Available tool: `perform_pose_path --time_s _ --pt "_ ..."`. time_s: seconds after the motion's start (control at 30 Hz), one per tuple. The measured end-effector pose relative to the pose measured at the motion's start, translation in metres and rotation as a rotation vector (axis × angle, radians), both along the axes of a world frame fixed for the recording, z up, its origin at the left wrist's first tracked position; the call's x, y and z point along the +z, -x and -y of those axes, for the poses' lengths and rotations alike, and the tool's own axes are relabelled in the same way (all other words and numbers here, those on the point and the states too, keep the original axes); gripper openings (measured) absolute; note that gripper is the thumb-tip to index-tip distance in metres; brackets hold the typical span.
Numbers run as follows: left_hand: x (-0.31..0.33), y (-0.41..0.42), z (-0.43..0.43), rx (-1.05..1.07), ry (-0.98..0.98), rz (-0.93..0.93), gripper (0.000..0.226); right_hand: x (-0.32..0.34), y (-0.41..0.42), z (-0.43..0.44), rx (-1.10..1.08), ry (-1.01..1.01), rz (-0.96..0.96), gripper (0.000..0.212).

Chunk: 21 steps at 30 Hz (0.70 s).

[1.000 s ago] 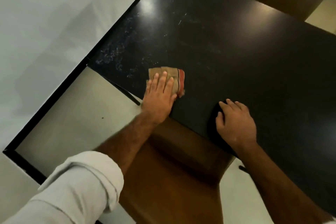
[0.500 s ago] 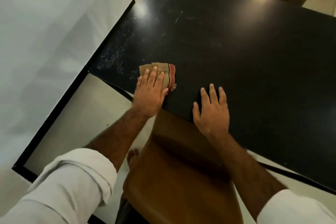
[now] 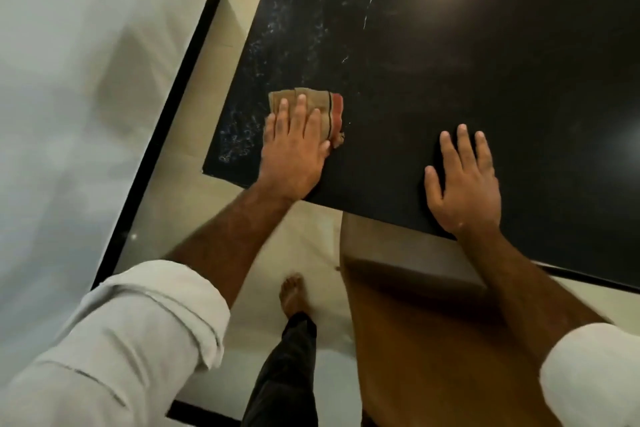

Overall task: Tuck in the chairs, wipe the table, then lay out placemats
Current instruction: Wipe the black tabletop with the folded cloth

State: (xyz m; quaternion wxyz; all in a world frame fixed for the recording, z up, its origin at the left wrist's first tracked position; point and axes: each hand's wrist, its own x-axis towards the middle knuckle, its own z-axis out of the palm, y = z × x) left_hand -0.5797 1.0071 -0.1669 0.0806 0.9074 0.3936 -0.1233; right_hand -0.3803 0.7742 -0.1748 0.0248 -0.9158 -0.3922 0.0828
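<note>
Your left hand (image 3: 294, 149) lies flat on a folded tan cloth with a red and dark striped edge (image 3: 330, 120). The fingers are straight and a bit spread, pressing the cloth down onto the glossy black tabletop (image 3: 450, 62) rather than gripping it. The cloth sits close to the tabletop's near left corner. Most of it is under your fingers, and only the far edge and the striped side stick out, the stripes facing your other hand.

Your right hand (image 3: 464, 180) is also palm down with straight fingers, resting on bare tabletop just in from the near edge. It holds nothing and is well apart from the cloth.

Whitish smudges (image 3: 294, 28) run across the black surface beyond the cloth and off to its left, toward the corner.

A smooth brown chair (image 3: 433, 340) sits at the near edge, right under your right wrist, with its far end going beneath the tabletop. Your bare foot (image 3: 292, 295) stands on the pale floor between your left forearm and the chair. Both rolled-up white sleeves (image 3: 121, 340) show at the bottom.
</note>
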Motion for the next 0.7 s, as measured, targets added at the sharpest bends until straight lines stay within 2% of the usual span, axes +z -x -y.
perform_pose_path --time_s 0.07,0.23,0.33,0.4,0.53,0.6,0.7 --pt "-0.007 0.006 0.008 -0.029 0.025 0.034 0.076 0.000 0.000 0.001 -0.005 -0.013 0.009 0.068" --pt "-0.006 0.050 0.093 -0.299 0.141 0.071 0.071 -0.001 -0.005 -0.002 0.015 0.031 0.034 0.070" --pt "-0.007 0.048 0.076 -0.374 0.140 0.034 0.068 -0.002 -0.008 -0.004 0.049 0.045 0.049 0.071" --pt "-0.004 0.022 0.047 -0.375 0.113 0.041 0.067 -0.003 -0.010 -0.004 0.063 0.042 0.045 0.072" --pt "0.001 -0.033 0.002 -0.207 0.073 0.061 0.067 -0.005 -0.009 -0.002 0.067 0.039 0.044 0.072" --pt "0.002 -0.033 0.014 -0.191 0.091 0.063 0.068 -0.004 -0.011 -0.001 0.069 0.033 0.024 0.072" --pt "0.007 0.006 0.064 -0.312 0.125 0.033 0.068 -0.005 -0.009 -0.001 0.078 0.032 0.012 0.073"
